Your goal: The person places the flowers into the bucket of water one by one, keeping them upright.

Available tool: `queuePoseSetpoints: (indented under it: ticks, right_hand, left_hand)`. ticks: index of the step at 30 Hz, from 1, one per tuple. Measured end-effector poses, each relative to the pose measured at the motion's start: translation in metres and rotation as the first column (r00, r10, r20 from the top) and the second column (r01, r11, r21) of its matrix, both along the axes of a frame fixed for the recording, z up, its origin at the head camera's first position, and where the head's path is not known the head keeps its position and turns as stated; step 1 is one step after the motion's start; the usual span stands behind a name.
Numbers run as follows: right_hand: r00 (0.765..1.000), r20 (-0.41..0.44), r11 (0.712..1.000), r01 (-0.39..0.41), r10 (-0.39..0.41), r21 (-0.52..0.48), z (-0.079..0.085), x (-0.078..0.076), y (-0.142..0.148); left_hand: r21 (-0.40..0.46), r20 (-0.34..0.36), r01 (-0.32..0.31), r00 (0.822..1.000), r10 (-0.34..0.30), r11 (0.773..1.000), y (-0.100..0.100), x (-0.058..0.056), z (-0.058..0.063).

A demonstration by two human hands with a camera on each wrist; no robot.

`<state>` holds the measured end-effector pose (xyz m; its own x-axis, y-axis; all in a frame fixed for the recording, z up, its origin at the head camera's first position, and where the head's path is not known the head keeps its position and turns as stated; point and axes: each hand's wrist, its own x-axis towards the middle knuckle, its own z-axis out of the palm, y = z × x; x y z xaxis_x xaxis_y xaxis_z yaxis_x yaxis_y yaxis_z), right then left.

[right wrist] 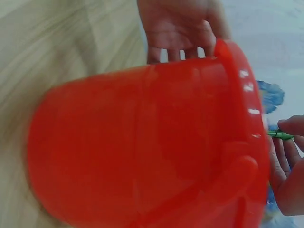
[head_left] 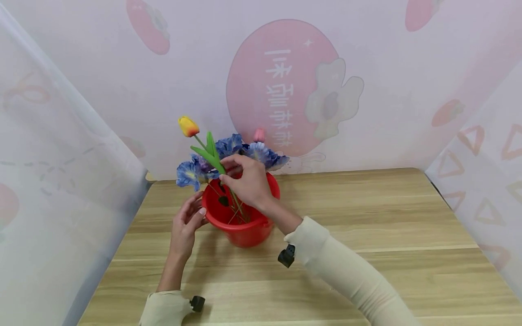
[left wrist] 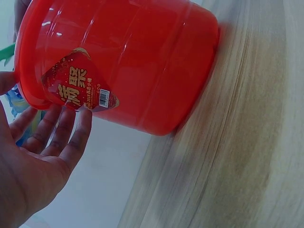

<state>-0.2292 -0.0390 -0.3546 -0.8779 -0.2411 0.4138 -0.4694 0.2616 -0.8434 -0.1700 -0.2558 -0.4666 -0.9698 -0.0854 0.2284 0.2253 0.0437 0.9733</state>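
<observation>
A red bucket stands upright on the table, with artificial flowers in it. My left hand holds the bucket's left side, thumb at the rim and fingers against the outer wall below it. The left wrist view shows this hand beside a diamond label. Over the bucket's mouth, my right hand pinches the green stem of a yellow-and-orange tulip between thumb and fingers. The tulip leans left, its lower stem inside the bucket. Blue flowers spread past the back and left of the rim.
A pink tulip head shows behind the blue flowers. The wooden table reaches back to a printed wall cloth, with more cloth at both sides. The bucket's handle hangs along its side.
</observation>
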Motion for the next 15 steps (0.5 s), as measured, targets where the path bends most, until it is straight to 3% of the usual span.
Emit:
queuePoseSetpoints:
  ticks: [15]
  right_hand:
    - [0.988, 0.144, 0.993, 0.03, -0.047, 0.117, -0.024, 0.002, -0.011]
  left_hand:
    - [-0.003, 0.001, 0.005, 1.0, -0.005, 1.0, 0.0, 0.0, 0.0]
